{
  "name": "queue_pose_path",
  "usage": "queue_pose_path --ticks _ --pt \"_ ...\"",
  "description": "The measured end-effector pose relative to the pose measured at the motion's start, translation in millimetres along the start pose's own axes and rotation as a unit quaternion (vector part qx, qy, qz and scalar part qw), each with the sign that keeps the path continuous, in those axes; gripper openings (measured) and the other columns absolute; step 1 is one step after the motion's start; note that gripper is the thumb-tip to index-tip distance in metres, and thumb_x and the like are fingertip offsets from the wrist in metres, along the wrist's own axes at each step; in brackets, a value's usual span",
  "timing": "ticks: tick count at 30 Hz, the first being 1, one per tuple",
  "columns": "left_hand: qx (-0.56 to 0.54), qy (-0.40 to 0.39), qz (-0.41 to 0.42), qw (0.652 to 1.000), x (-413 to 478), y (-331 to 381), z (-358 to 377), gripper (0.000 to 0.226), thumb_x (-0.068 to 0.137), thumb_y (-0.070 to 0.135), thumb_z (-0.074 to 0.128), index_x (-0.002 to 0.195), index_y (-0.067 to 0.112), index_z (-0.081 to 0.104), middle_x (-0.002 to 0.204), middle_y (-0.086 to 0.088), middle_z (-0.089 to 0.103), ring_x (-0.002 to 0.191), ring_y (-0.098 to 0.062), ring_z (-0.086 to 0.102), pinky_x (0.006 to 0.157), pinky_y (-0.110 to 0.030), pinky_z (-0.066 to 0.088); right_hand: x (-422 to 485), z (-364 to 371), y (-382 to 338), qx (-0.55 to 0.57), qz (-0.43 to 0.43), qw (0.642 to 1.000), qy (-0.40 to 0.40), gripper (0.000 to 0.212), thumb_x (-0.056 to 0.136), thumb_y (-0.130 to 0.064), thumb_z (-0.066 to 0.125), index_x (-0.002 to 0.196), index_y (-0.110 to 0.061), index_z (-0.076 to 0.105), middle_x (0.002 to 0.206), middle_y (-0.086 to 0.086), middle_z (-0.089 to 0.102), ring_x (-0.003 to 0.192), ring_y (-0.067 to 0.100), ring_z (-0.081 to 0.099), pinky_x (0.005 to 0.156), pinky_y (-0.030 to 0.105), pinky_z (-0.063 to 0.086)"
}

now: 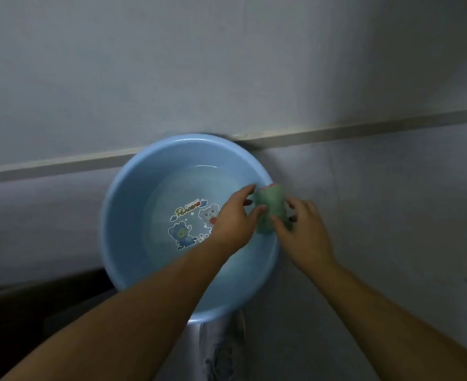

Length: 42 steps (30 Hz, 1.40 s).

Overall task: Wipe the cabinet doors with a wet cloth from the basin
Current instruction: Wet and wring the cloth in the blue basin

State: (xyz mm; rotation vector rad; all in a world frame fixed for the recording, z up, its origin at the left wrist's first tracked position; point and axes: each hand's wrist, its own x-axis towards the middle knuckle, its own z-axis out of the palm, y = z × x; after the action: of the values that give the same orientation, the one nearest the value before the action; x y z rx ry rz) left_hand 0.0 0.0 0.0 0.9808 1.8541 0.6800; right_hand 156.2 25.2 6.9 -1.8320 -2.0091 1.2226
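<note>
A round light-blue basin (122, 215) holds shallow water, with cartoon bear pictures on its bottom. It sits against the foot of a pale cabinet front (171, 64). A small green cloth (268, 207) with a pink edge hangs over the basin's right rim. My left hand (235, 218) pinches the cloth's left side, thumb on its front. At the cloth's right side, my right hand (303, 229) grips it with curled fingers. Part of the cloth is hidden behind the fingers.
A beige strip (336, 132) runs across the wall behind the basin. Pale tiled floor (391, 202) lies to the right. A dark area (20, 312) sits at the lower left. Something silvery grey (213, 347) shows below the basin's near edge.
</note>
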Motion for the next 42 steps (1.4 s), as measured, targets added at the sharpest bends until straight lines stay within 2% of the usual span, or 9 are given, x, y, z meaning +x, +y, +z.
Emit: queue_pose_path --ticks 6,11,17,22,27,30,32,38,42 --pt "-0.062 0.017 0.068 0.996 23 -17 6 0.039 0.086 0.009 0.077 0.119 0.022 0.061 0.113 0.003 0.062 0.093 -0.014 0.065 0.091 -0.045 0.056 5 22 4 0.015 -0.015 0.999 0.039 0.033 0.087 -0.036 0.075 0.109 -0.015 0.063 0.101 0.003 0.068 0.088 0.025 0.064 0.067 0.03 0.041" --pt "0.129 -0.014 0.22 0.967 30 -11 -11 0.08 0.087 0.014 0.076 0.155 0.034 0.038 0.116 0.006 0.046 0.095 -0.01 0.047 0.089 -0.026 0.044 -6 22 6 -0.012 -0.125 0.984 0.128 0.028 0.091 -0.005 0.065 0.117 -0.012 0.074 0.102 0.009 0.075 0.087 0.028 0.069 0.07 0.022 0.04" --pt "0.155 -0.008 0.303 0.94 13 -8 -33 0.03 0.092 0.028 0.068 0.121 0.031 0.074 0.104 0.007 0.046 0.1 -0.007 0.043 0.087 -0.02 0.036 -5 -2 -4 0.007 -0.207 0.974 0.095 0.028 0.095 -0.011 0.053 0.111 -0.02 0.075 0.105 -0.002 0.075 0.094 0.017 0.068 0.084 0.027 0.051" --pt "-0.004 0.007 0.181 0.984 -15 -16 -61 0.014 0.098 0.024 0.067 0.108 0.023 0.077 0.104 0.0 0.064 0.097 -0.008 0.062 0.088 -0.019 0.047 4 -5 -34 0.148 -0.149 0.978 0.002 0.033 0.098 -0.011 0.063 0.092 -0.043 0.066 0.089 -0.027 0.072 0.087 -0.004 0.068 0.078 0.01 0.049" --pt "-0.173 0.022 0.007 0.985 -30 -34 -65 0.02 0.1 0.032 0.063 0.11 0.016 0.068 0.087 -0.006 0.063 0.069 -0.017 0.055 0.065 -0.033 0.047 9 29 -39 0.209 -0.077 0.969 -0.108 0.042 0.08 -0.014 0.086 0.112 -0.032 0.065 0.103 0.001 0.072 0.091 0.017 0.071 0.085 0.031 0.057" --pt "-0.165 0.008 -0.051 0.985 -36 -47 -73 0.058 0.087 0.04 0.079 0.137 0.04 0.051 0.114 -0.006 0.063 0.09 -0.017 0.066 0.082 -0.038 0.059 11 41 -40 0.201 -0.067 0.972 -0.102 0.023 0.086 -0.01 0.079 0.097 -0.028 0.07 0.094 0.002 0.075 0.086 0.017 0.072 0.082 0.034 0.058" --pt "-0.16 -0.033 -0.057 0.985 -38 -57 -75 0.068 0.072 0.035 0.088 0.133 0.039 0.058 0.118 -0.01 0.061 0.095 -0.019 0.067 0.088 -0.043 0.06 11 49 -42 0.218 -0.061 0.968 -0.109 0.019 0.091 -0.009 0.074 0.09 -0.028 0.071 0.088 0.002 0.075 0.08 0.015 0.07 0.076 0.032 0.058" --pt "-0.127 -0.031 -0.047 0.99 -34 -74 -81 0.019 0.088 0.023 0.08 0.087 0.004 0.076 0.078 -0.009 0.062 0.074 -0.018 0.055 0.075 -0.034 0.046 20 71 -42 0.164 -0.073 0.977 -0.115 0.019 0.099 -0.017 0.064 0.082 -0.023 0.069 0.071 -0.005 0.064 0.067 0.011 0.056 0.068 0.031 0.047" --pt "-0.133 -0.002 -0.056 0.989 -34 -81 -84 0.014 0.098 0.021 0.069 0.088 0.02 0.079 0.114 0.009 0.063 0.113 0.0 0.055 0.097 -0.024 0.044 31 94 -46 0.128 -0.055 0.984 -0.109 0.026 0.103 -0.024 0.058 0.082 -0.009 0.063 0.067 -0.003 0.053 0.067 0.016 0.049 0.066 0.033 0.038"
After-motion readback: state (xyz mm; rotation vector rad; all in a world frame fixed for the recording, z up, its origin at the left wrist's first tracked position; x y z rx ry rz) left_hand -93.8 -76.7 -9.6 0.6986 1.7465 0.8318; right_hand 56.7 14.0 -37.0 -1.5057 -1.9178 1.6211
